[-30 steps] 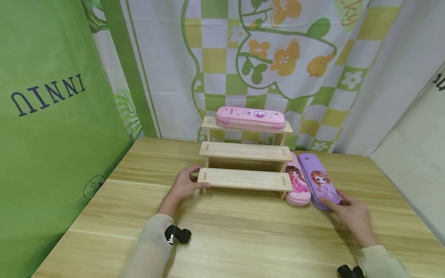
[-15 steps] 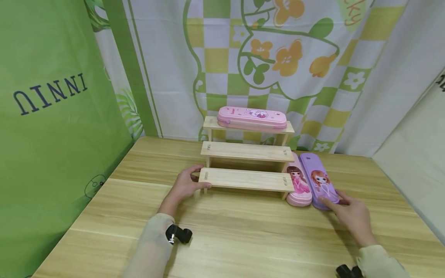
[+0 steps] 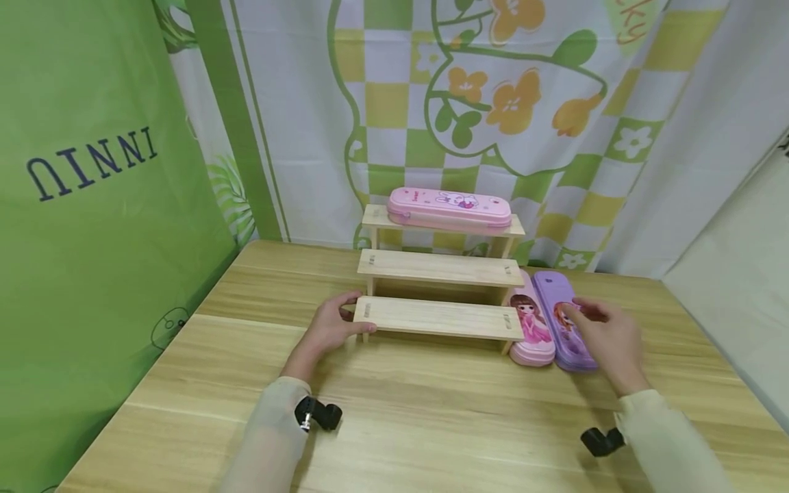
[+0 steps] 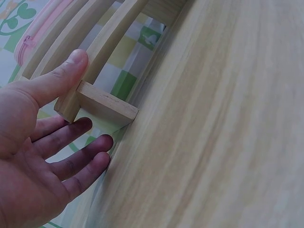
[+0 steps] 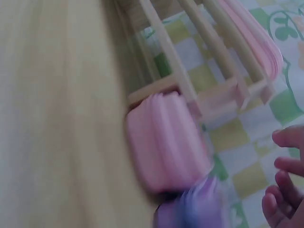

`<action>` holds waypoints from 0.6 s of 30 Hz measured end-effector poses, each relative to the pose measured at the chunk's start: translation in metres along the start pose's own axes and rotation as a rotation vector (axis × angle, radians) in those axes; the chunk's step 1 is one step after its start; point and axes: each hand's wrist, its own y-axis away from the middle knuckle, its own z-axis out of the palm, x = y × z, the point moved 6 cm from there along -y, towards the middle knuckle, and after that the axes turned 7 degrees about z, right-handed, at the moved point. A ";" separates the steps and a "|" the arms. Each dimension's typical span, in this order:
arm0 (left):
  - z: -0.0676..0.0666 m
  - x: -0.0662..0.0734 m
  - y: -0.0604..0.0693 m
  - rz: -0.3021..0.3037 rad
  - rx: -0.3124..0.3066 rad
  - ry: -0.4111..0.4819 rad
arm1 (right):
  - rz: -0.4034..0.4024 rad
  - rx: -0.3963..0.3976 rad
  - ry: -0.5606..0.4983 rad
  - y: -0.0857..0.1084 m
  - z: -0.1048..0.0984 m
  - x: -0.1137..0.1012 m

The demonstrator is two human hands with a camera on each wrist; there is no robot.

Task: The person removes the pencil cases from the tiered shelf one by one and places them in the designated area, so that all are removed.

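A three-tier wooden shelf stands on the table. My left hand grips the left end of its lowest tier, thumb on the front edge; in the left wrist view the other fingers reach behind and below that end. My right hand hovers over the purple pencil case, holding nothing, and hides part of its printed doll. In the right wrist view its fingers are apart from the cases. A pink doll pencil case lies between the purple one and the shelf's right side.
A pink pencil case with a rabbit print lies on the top tier. The wooden table reaches back to a patterned curtain. A green cloth hangs along the left side.
My right hand has let go of the purple pencil case's near end and moved up and away over it. The left hand stays on the shelf.
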 end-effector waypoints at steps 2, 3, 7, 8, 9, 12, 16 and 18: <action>0.000 0.000 0.000 0.003 0.001 0.001 | -0.053 -0.005 -0.022 -0.005 0.003 -0.018; 0.000 0.000 0.000 0.005 0.001 0.001 | -0.078 -0.012 -0.041 -0.007 0.005 -0.027; 0.000 -0.001 -0.001 0.001 -0.001 0.008 | -0.190 -0.014 -0.125 -0.018 0.016 -0.062; 0.000 -0.002 -0.001 0.001 0.001 0.009 | -0.213 -0.015 -0.161 -0.021 0.019 -0.069; 0.000 -0.002 -0.002 0.001 0.003 0.009 | -0.234 -0.015 -0.194 -0.025 0.023 -0.076; -0.001 -0.003 -0.002 0.005 0.006 0.010 | -0.275 -0.010 -0.258 -0.035 0.032 -0.094; 0.001 -0.003 -0.002 0.002 -0.002 0.012 | -0.280 -0.001 -0.300 -0.049 0.040 -0.116; 0.001 -0.002 -0.002 -0.004 -0.003 0.014 | -0.283 0.016 -0.298 -0.056 0.043 -0.125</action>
